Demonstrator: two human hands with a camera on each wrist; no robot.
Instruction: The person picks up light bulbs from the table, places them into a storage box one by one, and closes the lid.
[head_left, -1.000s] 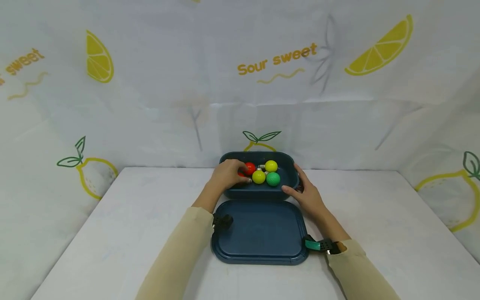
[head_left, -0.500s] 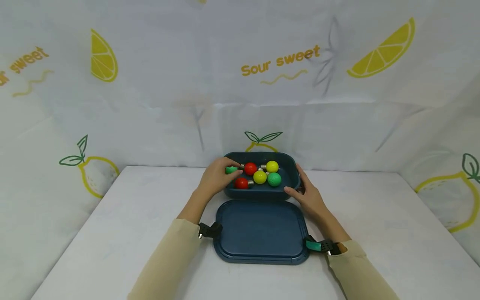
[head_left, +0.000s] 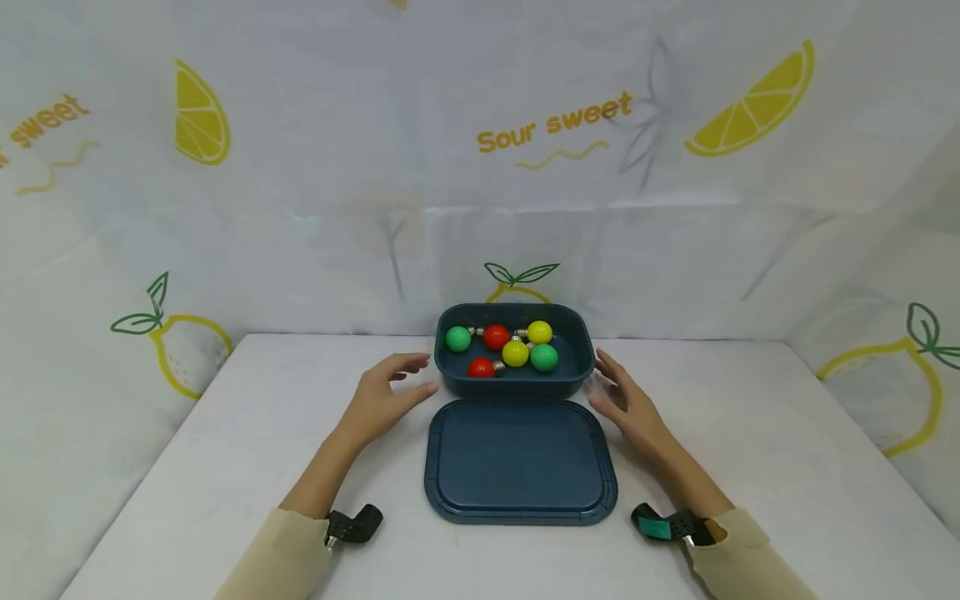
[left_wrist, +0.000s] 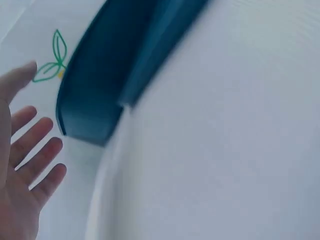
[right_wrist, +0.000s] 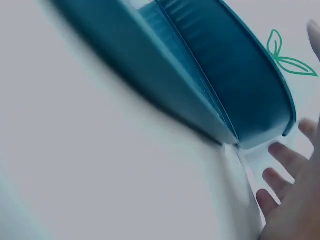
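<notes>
A dark blue box stands at the back of the table, holding several round coloured light bulbs with metal screw bases. A green bulb lies at its left end, near two red ones, and another green bulb lies further right beside two yellow ones. My left hand is just left of the box, fingers relaxed and holding nothing. Off the box's right end, my right hand has its fingers loosely spread, the fingertips close to the wall. Both wrist views show spread fingers apart from the box.
A dark blue lid lies flat on the white table, directly in front of the box. Behind the box rises a white cloth backdrop printed with lemons.
My left hand has let go of the green bulb inside the box and drawn back to the left. The right hand has come off the box's right end.
</notes>
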